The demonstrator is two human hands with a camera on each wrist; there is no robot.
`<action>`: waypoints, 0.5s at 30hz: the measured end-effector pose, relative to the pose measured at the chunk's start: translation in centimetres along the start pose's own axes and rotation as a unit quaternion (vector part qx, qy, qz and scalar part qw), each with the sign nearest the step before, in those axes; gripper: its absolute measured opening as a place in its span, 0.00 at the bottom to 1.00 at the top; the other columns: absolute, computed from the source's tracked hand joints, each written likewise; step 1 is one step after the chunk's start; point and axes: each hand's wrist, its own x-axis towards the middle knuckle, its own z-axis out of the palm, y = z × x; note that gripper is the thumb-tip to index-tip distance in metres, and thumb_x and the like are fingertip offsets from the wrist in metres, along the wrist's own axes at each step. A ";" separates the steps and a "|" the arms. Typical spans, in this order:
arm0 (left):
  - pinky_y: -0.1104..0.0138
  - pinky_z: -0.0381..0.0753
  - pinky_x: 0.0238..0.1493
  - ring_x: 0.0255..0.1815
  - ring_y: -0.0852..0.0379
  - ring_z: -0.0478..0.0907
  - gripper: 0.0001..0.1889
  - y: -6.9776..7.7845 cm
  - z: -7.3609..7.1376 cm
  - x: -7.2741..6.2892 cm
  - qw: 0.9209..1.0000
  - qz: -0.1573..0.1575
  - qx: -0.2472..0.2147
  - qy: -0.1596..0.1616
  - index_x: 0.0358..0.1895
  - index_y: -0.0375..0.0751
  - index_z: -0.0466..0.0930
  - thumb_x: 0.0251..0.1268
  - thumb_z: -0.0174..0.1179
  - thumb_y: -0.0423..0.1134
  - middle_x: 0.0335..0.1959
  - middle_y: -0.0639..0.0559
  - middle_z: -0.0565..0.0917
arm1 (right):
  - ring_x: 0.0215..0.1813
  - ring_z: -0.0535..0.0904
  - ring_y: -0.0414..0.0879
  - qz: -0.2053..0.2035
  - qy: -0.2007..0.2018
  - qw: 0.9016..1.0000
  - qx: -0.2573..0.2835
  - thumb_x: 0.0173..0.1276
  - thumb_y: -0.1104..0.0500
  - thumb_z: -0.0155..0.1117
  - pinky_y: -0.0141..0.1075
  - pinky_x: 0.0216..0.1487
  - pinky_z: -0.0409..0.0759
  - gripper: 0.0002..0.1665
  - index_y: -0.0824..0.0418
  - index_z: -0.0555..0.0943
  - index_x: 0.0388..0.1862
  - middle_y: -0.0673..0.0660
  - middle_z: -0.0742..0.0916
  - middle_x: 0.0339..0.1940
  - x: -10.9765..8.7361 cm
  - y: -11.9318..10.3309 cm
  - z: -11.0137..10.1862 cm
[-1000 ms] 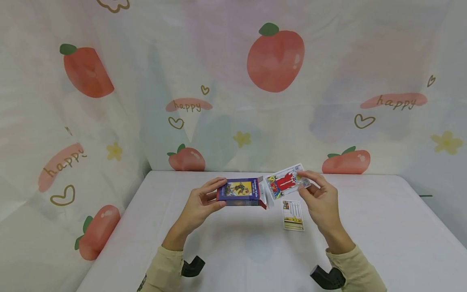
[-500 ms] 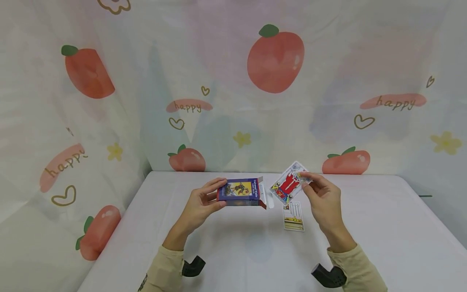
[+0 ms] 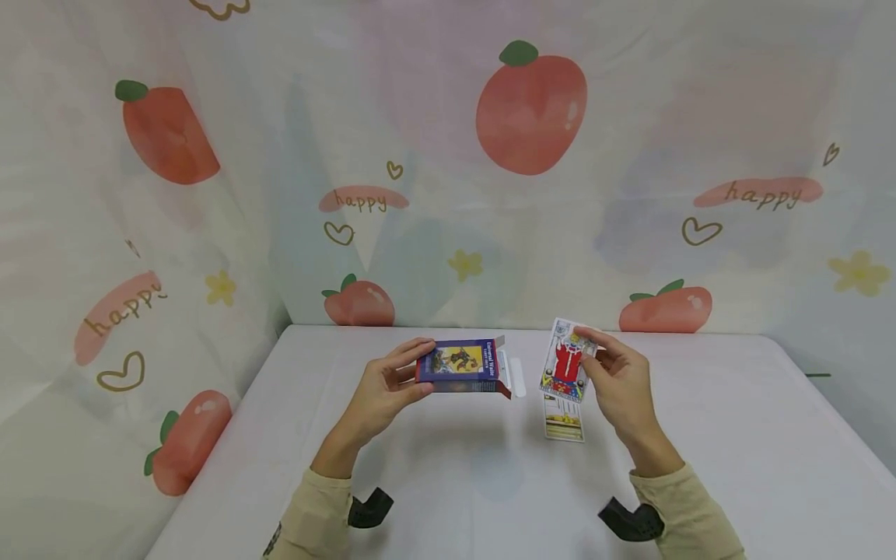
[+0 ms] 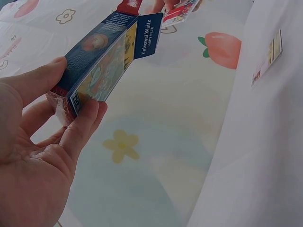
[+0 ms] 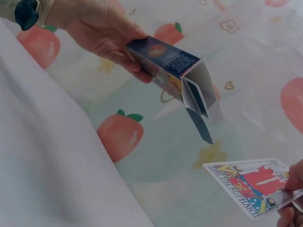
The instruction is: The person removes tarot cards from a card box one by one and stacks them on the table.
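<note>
Hands (image 3: 379, 388) gripping box (image 3: 459, 365), Hierophant card (image 3: 564, 364), tabletop card (image 3: 564, 425) partly hidden

"Universal Waite" and "TAROT DECK" are printed on the tarot box (image 3: 455, 362), and both are repeated on its flap (image 4: 147, 38). "THE HIEROPHANT" is borne by the tarot card (image 5: 258, 184) to the right of the tarot box. "happy" is lettered on the backdrop (image 3: 420, 117) behind the tarot box, thrice: twice to its left, once to its right.
</note>
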 end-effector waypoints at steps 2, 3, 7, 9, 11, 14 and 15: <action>0.69 0.85 0.55 0.65 0.36 0.76 0.30 0.1 0.0 0.0 1.000 0.001 0.000 -0.001 0.71 0.34 0.71 0.67 0.67 0.35 0.78 0.39 0.64 | 0.41 0.76 0.35 0.003 -0.007 1.000 -0.009 0.75 0.72 0.52 0.21 0.41 0.82 0.22 0.68 0.77 0.65 0.43 0.81 0.50 0.1 0.4 0.0; 0.69 0.85 0.55 0.65 0.37 0.76 0.30 0.1 0.0 0.0 1.000 0.002 0.000 -0.002 0.72 0.33 0.71 0.67 0.67 0.35 0.78 0.38 0.64 | 0.41 0.76 0.35 0.004 -0.010 1.000 -0.014 0.76 0.71 0.52 0.21 0.40 0.82 0.22 0.68 0.77 0.66 0.46 0.81 0.51 0.1 0.6 0.0; 0.69 0.85 0.55 0.64 0.37 0.77 0.30 0.1 0.0 -0.1 1.000 0.003 0.000 -0.001 0.71 0.33 0.71 0.67 0.67 0.35 0.78 0.38 0.64 | 0.41 0.74 0.36 0.007 -0.023 0.999 -0.030 0.77 0.70 0.52 0.19 0.40 0.80 0.22 0.67 0.76 0.68 0.60 0.81 0.56 0.3 1.4 -0.1; 0.70 0.85 0.54 0.64 0.38 0.77 0.30 0.1 0.0 0.0 1.000 0.005 0.001 0.000 0.71 0.34 0.71 0.67 0.67 0.35 0.78 0.38 0.64 | 0.41 0.73 0.37 0.011 -0.030 0.999 -0.034 0.77 0.69 0.52 0.19 0.40 0.79 0.22 0.67 0.75 0.68 0.63 0.80 0.58 0.4 1.7 -0.1; 0.70 0.85 0.55 0.64 0.38 0.77 0.30 0.0 0.0 0.0 1.000 0.007 0.002 0.001 0.71 0.35 0.72 0.67 0.67 0.35 0.77 0.38 0.64 | 0.42 0.73 0.36 0.018 -0.038 0.998 -0.035 0.78 0.69 0.51 0.19 0.40 0.79 0.23 0.67 0.75 0.69 0.65 0.80 0.60 0.6 2.1 -0.2; 0.69 0.85 0.55 0.64 0.37 0.77 0.30 0.0 0.0 0.0 1.000 0.009 0.006 0.003 0.71 0.36 0.72 0.67 0.67 0.35 0.77 0.38 0.65 | 0.44 0.73 0.36 0.037 -0.053 0.997 -0.032 0.78 0.69 0.50 0.19 0.41 0.78 0.23 0.68 0.74 0.69 0.66 0.79 0.63 0.8 2.6 -0.3; 0.69 0.85 0.55 0.64 0.37 0.77 0.30 -0.1 0.0 0.0 1.000 0.009 0.006 0.002 0.71 0.36 0.72 0.67 0.67 0.35 0.77 0.38 0.64 | 0.44 0.73 0.35 0.043 -0.058 0.997 -0.033 0.78 0.69 0.50 0.19 0.41 0.77 0.23 0.68 0.74 0.69 0.66 0.79 0.63 0.9 2.8 -0.4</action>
